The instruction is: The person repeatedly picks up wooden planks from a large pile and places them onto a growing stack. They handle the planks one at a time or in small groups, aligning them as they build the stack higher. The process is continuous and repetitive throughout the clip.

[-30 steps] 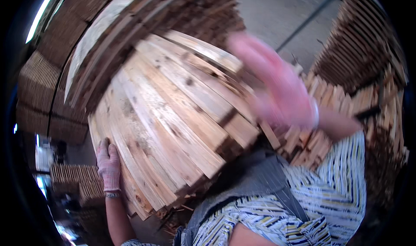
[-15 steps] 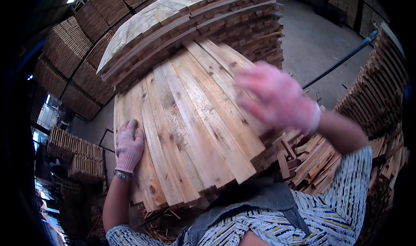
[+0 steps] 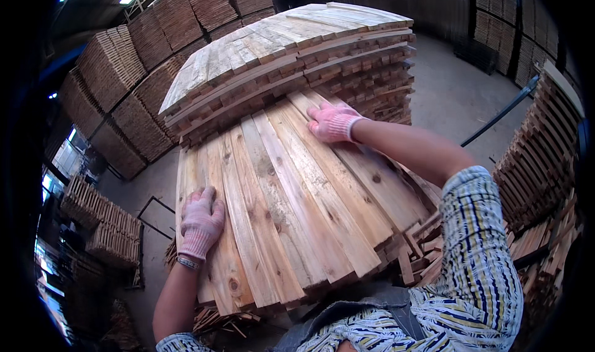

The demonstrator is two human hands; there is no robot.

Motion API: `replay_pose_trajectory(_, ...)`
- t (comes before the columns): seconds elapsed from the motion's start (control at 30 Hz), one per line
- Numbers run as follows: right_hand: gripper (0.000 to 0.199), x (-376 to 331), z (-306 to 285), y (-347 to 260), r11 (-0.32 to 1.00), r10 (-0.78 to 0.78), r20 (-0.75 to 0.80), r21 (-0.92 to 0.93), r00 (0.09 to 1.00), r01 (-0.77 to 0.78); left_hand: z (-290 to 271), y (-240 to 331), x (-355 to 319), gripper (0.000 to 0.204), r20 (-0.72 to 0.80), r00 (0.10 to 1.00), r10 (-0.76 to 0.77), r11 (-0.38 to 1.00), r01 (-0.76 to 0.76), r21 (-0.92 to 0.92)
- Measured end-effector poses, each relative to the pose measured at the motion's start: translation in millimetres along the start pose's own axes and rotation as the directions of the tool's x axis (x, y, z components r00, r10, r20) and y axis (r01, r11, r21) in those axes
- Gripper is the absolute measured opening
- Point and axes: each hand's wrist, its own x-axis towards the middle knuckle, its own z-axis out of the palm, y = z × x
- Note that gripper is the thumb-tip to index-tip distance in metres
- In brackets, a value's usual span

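A layer of pale wooden boards (image 3: 273, 209) lies side by side in front of me, their near ends uneven. Both my hands wear pinkish knitted gloves. Flat along the left edge boards rests my left hand (image 3: 202, 223), fingers stretched forward and holding nothing. My right hand (image 3: 333, 123) presses on the boards at the far right, close to the taller stack, with its fingers apart. Behind the layer rises that taller stack of boards (image 3: 291, 61), built in several tiers. The far ends of the near boards meet its front face.
Loose wooden strips (image 3: 427, 259) lie heaped at the near right. A stack of spaced slats (image 3: 539, 141) stands on the right, by a dark bar (image 3: 501, 111). Tall lumber piles (image 3: 118, 54) line the back left. A thin metal frame (image 3: 155, 215) stands left of the boards.
My right hand, blurred above the right boards before, has moved forward and come down on their far part. My left hand stays on the left boards. The view has shifted.
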Motion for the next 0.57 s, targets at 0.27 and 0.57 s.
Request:
replay_pose_trajectory(0.27, 0.054, 44, 2, 4, 0.995, 0.102, -0.123, 0.013, 0.987, -0.101, 12, 0, 13, 0.043, -0.014, 0.998, 0.058, 0.998, -0.058, -0.001)
replay_pose_trajectory(0.57, 0.077, -95, -45, 67, 0.904, -0.084, -0.292, 0.38, 0.953, 0.196, 21, -21, 13, 0.043, -0.025, 0.996, 0.084, 0.993, -0.086, -0.078)
